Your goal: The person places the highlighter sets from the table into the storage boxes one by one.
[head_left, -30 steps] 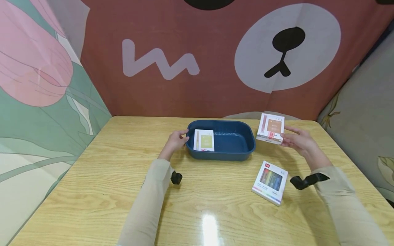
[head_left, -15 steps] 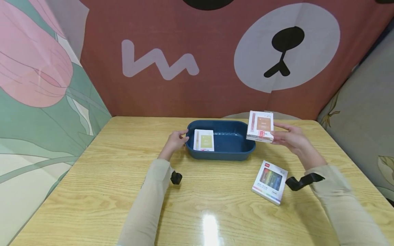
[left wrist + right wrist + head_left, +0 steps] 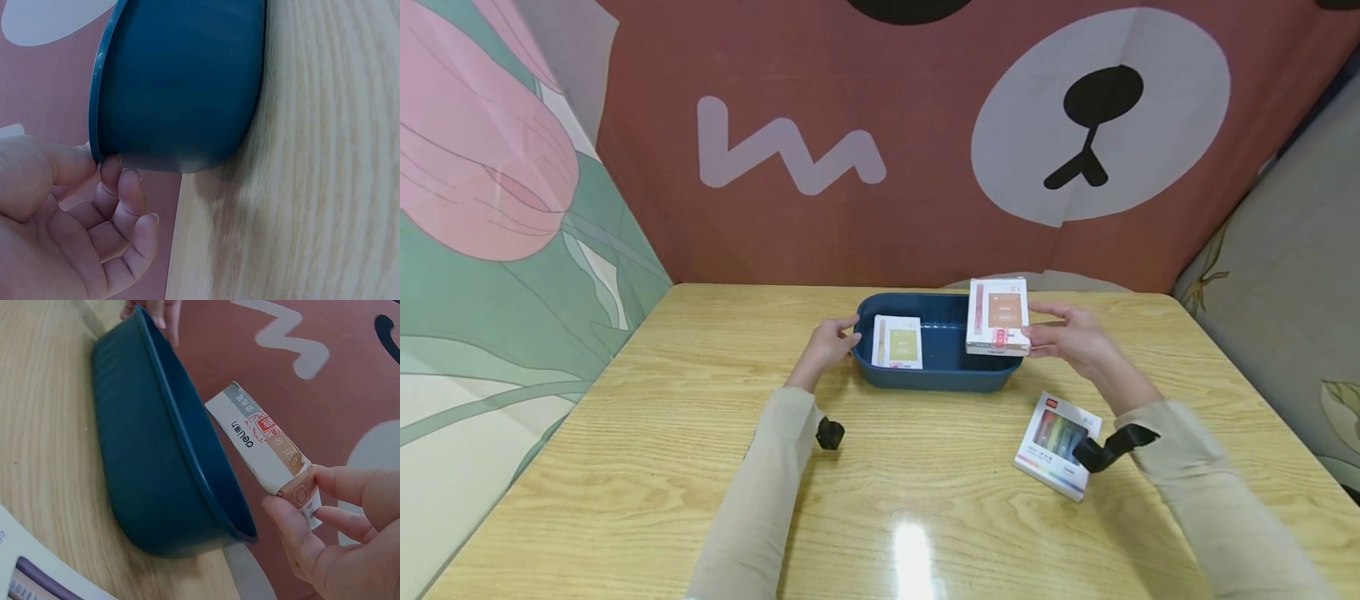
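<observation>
A dark blue plastic basin (image 3: 936,380) stands toward the back of the table. My left hand (image 3: 826,348) pinches its left rim between thumb and fingers, as the left wrist view shows with the rim (image 3: 95,112) at the thumb tip. Inside the basin, at its left end, lies a white box with a yellow-green panel (image 3: 897,342). Over the right end, my right hand (image 3: 1071,337) holds a white box with an orange-brown panel (image 3: 997,317) by its right side. In the right wrist view this small carton (image 3: 262,437) is above the rim, thumb and fingers gripping one end.
A white box of coloured pens (image 3: 1054,450) lies on the wooden table (image 3: 700,467), in front and to the right of the basin. A reddish-brown printed cloth (image 3: 925,225) hangs behind the table's back edge. Black camera mounts sit at both wrists.
My right hand has carried the box with the orange-brown panel leftward, from beside the basin to over its right end. My left hand and the basin have stayed in place.
</observation>
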The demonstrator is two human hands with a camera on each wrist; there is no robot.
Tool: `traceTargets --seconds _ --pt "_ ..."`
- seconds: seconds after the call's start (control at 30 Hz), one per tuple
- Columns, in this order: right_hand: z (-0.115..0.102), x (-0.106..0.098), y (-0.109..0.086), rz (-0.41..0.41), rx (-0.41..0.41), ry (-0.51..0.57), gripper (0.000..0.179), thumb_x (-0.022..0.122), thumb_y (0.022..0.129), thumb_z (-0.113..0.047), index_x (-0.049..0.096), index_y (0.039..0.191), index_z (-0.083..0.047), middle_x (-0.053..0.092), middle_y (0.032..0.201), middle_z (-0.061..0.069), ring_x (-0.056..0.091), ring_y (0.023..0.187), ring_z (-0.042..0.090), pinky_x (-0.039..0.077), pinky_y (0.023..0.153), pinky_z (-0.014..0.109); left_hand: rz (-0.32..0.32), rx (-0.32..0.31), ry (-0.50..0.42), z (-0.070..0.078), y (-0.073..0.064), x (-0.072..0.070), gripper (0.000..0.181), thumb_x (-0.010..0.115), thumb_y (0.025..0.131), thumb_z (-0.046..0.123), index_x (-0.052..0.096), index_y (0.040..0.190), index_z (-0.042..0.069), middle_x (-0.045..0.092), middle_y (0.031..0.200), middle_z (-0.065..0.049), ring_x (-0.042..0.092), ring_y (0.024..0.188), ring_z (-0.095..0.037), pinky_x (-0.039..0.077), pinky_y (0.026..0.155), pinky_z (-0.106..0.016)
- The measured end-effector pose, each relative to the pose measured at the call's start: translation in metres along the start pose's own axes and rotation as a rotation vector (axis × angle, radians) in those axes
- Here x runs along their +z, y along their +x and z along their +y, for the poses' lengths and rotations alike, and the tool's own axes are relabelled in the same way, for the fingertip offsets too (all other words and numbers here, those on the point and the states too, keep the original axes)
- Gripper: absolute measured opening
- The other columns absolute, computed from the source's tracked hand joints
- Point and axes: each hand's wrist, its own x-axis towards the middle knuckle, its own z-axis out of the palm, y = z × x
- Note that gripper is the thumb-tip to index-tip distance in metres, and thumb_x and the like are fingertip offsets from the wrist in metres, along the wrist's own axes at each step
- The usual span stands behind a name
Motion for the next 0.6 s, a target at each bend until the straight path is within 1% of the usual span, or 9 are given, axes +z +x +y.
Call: traceTargets --seconds 0.2,0.33,0.43,0.6 --pt "0.003 0.012 0.005 -0.017 -0.017 -0.075 0.058 0.049 0.086 0.011 0.017 0.135 0.015 0.061 0.073 0.000 0.060 0.065 0.009 0.051 0.062 0.028 -0.001 -0.001 -0.008 -0.001 0.000 0.000 0.041 0.050 0.092 0.011 0.045 0.133 0.011 0.056 0.097 -0.017 0.058 0.079 -0.035 0.046 0.069 -0.038" --pt "0.004 0.021 0.008 -0.005 -0.014 -0.120 0.057 0.052 0.085 0.009 0.022 0.133 0.017 0.060 0.071 0.002 0.059 0.061 0.008 0.051 0.060 0.028 -0.002 0.006 -0.002 -0.001 -0.001 0.000 0.041 0.050 0.092 0.011 0.045 0.133 0.011 0.056 0.098 -0.017 0.058 0.078 -0.034 0.047 0.066 -0.035" --pt "0.005 0.027 0.012 -0.001 -0.012 -0.151 0.055 0.053 0.084 0.010 0.025 0.131 0.018 0.059 0.071 0.003 0.059 0.059 0.008 0.051 0.059 0.028 -0.002 0.009 0.004 -0.001 -0.001 -0.001 0.041 0.050 0.092 0.012 0.045 0.133 0.012 0.056 0.095 -0.016 0.058 0.078 -0.034 0.046 0.064 -0.033" --pt "0.008 0.037 0.018 0.011 -0.006 -0.220 0.052 0.054 0.083 0.010 0.030 0.128 0.018 0.059 0.076 0.007 0.059 0.057 0.008 0.052 0.058 0.030 -0.005 0.014 0.011 -0.002 0.000 -0.001 0.041 0.051 0.092 0.012 0.044 0.133 0.012 0.056 0.093 -0.016 0.058 0.079 -0.034 0.044 0.059 -0.027"
